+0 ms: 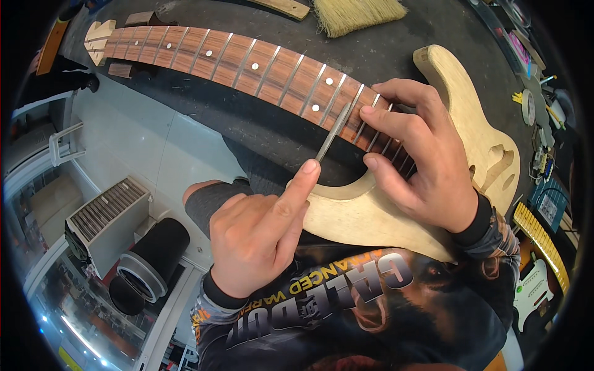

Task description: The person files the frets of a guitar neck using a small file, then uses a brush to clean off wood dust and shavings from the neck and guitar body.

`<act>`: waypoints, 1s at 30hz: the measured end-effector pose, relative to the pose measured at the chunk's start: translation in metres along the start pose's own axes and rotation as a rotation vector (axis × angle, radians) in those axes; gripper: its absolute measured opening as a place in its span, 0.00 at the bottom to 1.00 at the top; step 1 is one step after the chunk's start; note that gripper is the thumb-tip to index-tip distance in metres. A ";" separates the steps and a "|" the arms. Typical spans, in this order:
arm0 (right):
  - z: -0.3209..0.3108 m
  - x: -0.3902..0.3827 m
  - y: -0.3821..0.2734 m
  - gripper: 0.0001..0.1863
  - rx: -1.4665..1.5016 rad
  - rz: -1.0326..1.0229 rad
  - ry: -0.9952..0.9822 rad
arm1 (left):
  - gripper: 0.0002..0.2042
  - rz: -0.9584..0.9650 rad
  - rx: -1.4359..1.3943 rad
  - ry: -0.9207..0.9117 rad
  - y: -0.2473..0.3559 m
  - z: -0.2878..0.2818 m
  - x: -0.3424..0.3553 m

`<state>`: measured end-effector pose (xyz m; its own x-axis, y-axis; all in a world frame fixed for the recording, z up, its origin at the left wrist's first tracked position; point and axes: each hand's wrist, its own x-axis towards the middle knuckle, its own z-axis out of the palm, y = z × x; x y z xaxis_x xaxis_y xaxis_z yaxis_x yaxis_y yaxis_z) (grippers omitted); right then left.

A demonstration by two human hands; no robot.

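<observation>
An unfinished pale wood guitar body lies across my lap and the dark bench edge. Its guitar neck, with a reddish-brown fretboard, metal frets and white dots, runs to the upper left. My left hand is closed on a slim metal file, index finger stretched along it. The file's tip lies over the fretboard beside a fret; whether it touches the fret is unclear. My right hand spans the fretboard near the body, fingertips on the wood and thumb at the near edge, gripping the neck.
Small wooden blocks sit by the headstock. A straw brush lies at the back. At right are a tape roll, loose tools, a pale-fretboard neck and a white pickguard. A black bin stands on the floor at left.
</observation>
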<state>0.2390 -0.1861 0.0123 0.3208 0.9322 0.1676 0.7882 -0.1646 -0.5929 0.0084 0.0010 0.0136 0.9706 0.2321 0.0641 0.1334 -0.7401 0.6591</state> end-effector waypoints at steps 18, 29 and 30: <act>0.000 0.000 -0.003 0.32 0.003 -0.004 0.003 | 0.25 0.054 -0.005 0.051 -0.001 0.001 0.026; -0.001 0.000 -0.001 0.32 0.017 0.021 -0.010 | 0.30 0.121 -0.016 0.085 -0.009 0.007 0.001; 0.000 0.001 -0.001 0.32 0.025 0.006 -0.006 | 0.29 0.092 0.017 0.054 -0.007 0.000 -0.005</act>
<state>0.2391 -0.1852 0.0133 0.3221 0.9332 0.1591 0.7732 -0.1623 -0.6131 0.0030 0.0047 0.0085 0.9668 0.1960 0.1641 0.0482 -0.7702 0.6360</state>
